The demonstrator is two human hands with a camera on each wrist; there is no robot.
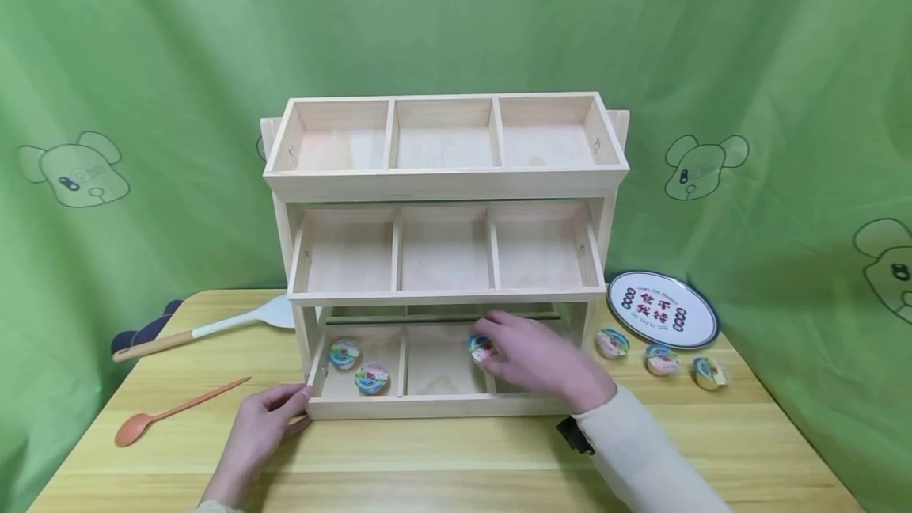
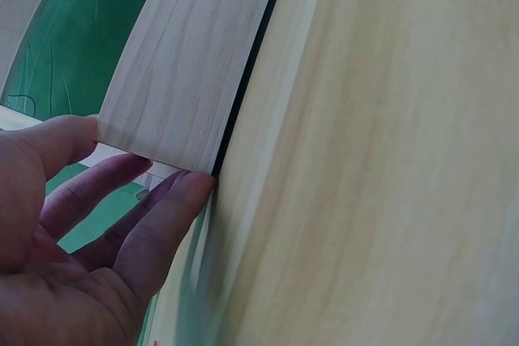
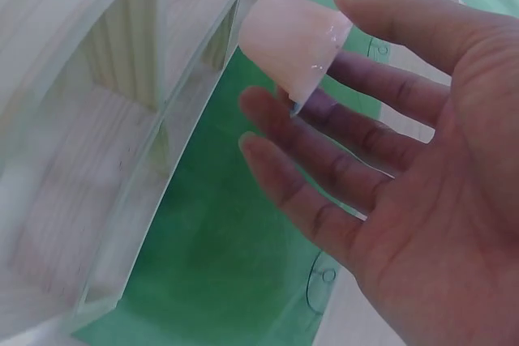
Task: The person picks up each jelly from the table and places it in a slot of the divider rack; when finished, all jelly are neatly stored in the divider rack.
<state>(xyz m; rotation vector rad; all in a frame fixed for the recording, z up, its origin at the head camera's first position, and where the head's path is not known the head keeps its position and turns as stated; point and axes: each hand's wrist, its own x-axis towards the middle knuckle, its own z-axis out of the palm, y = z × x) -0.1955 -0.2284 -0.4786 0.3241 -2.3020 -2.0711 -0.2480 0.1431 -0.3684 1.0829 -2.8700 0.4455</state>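
Observation:
A pale wooden three-tier rack (image 1: 447, 187) stands on the table, each tier split into three compartments. My left hand (image 1: 265, 426) holds the front left corner of its bottom tray; the left wrist view shows the thumb and fingertips against the end of the front board (image 2: 182, 62). My right hand (image 1: 537, 355) pinches a small jelly cup (image 3: 292, 42) by its rim, between thumb and fingers, over the bottom tray's middle compartment near the right divider. Two jelly cups, one behind (image 1: 344, 354) and one in front (image 1: 372, 378), sit in the bottom left compartment.
Right of the rack, three jelly cups (image 1: 663, 359) lie in a row before an oval plate (image 1: 663, 309) with printed lettering. On the left lie a white spatula (image 1: 214, 326) with a wooden handle and an orange spoon (image 1: 133, 429). A green curtain (image 1: 456, 14) hangs behind.

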